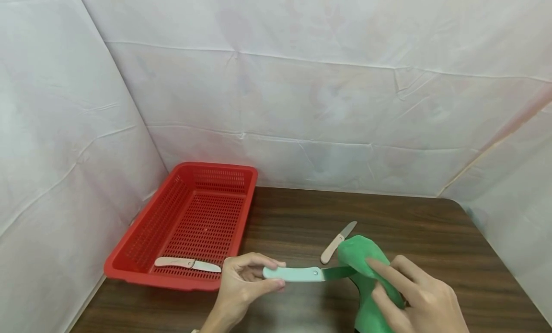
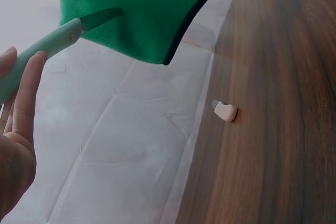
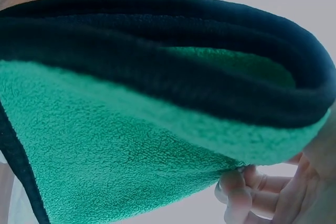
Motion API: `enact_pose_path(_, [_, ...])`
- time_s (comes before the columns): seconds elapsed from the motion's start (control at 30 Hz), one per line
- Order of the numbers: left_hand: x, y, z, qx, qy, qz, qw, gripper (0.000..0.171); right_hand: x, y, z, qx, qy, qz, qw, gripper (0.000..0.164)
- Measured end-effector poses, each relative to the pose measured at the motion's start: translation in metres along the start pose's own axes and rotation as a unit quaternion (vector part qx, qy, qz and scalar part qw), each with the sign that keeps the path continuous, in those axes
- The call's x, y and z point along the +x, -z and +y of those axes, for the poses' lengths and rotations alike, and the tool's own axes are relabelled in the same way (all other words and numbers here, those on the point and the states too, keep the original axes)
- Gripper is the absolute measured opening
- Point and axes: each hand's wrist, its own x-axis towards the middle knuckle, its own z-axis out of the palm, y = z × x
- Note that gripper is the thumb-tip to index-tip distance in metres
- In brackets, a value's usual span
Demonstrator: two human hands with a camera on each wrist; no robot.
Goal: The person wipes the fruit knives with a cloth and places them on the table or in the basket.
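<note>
A mint-handled folding knife [image 1: 293, 274] is pinched at the handle's end by my left hand [image 1: 241, 287], blade out to the right. My right hand [image 1: 420, 294] grips a green cloth [image 1: 366, 256] with a dark edge, seen large as the cloth [image 3: 121, 150] in the right wrist view. The blade's tip lies against the cloth, and the blade [image 2: 102, 18] looks green there. Behind the cloth, a pink-handled knife [image 1: 332, 249] lies unfolded on the table.
At the left stands a red plastic basket [image 1: 247, 213] with slotted walls. Inside its near end lies another pink-handled knife [image 1: 174, 261], unfolded. The brown wooden table [image 1: 293, 218] meets white sheeting [image 1: 302, 103] at the back and sides.
</note>
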Motion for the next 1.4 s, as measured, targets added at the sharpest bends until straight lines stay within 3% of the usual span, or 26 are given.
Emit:
enact_pose_path(0.3, [0.001,-0.003,0.000,-0.011,0.007,0.003,0.9999,0.025,0.001,-0.016,-0.009,0.029,0.052,-0.011,0.998,0.032])
enact_pose_path(0.5, [0.001,-0.005,-0.001,-0.020,0.000,0.003,0.9998,0.027,-0.009,-0.029,-0.007,0.013,0.089,-0.062,0.994,0.039])
enact_pose_path(0.7, [0.000,-0.006,-0.002,-0.027,-0.003,0.006,0.9996,0.027,-0.014,-0.035,-0.006,-0.010,0.103,-0.092,0.990,0.034])
enact_pose_path(1.0, [-0.001,-0.004,0.001,-0.029,-0.012,0.007,0.9995,0.027,-0.022,-0.027,0.008,-0.023,0.066,-0.121,0.990,0.024])
enact_pose_path(1.2, [-0.002,-0.002,0.000,-0.029,-0.004,0.004,0.9996,0.028,-0.029,-0.018,0.018,-0.029,0.014,-0.147,0.989,0.026])
enact_pose_path(1.4, [-0.003,0.000,-0.002,0.003,-0.004,0.017,0.9998,0.026,-0.032,-0.010,0.025,-0.041,-0.018,-0.146,0.988,0.028])
